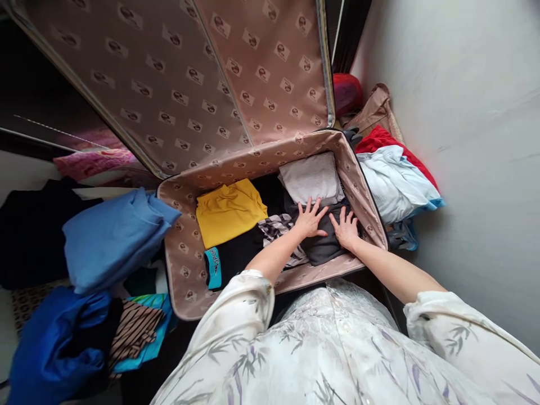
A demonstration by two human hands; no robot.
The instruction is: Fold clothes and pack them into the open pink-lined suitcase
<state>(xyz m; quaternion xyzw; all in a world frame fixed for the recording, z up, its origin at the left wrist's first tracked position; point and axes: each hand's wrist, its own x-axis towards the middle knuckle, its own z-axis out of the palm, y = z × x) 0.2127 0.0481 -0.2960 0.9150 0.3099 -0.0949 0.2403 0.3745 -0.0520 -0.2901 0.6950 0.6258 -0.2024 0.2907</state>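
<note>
An open suitcase (181,292) with a pinkish-brown patterned lining lies in front of me, folded clothes inside. My left hand (310,219) and my right hand (345,229) rest flat, fingers spread, on a dark grey folded garment (323,247) at the right end. Just beyond them sits a light grey folded garment (312,174). Left of my left hand is a black-and-white patterned cloth (276,229), partly hidden by my forearm. Farther left lie a yellow folded garment (230,211) and a black garment (238,250) with a turquoise band (214,267).
The suitcase lid (185,84) stands raised at the back. Left of the case are a light blue folded cloth (113,236), a bright blue garment (54,349) and a striped cloth (137,329). On the right, pale blue clothes (388,180) lie piled near a wall (472,140).
</note>
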